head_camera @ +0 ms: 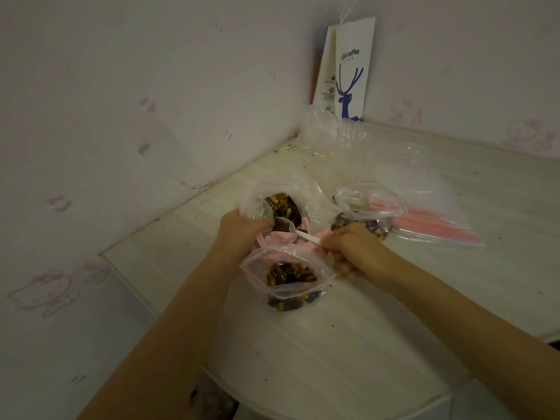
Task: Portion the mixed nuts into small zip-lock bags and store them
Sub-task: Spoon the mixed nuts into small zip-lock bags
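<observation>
A large clear bag of mixed nuts stands open in the middle of the table. My left hand grips its rim on the left side. My right hand holds a white plastic spoon whose bowl reaches into the big bag. Just in front stands an open small zip-lock bag partly filled with nuts. To the right a second small zip-lock bag holds some nuts. A pink ribbon lies between the two nearer bags.
A stack of flat empty zip-lock bags with pink strips lies at the right. Clear plastic cups and crumpled plastic sit near the corner, under a white paper coffee bag. Walls close in left and behind; the table edge curves near me.
</observation>
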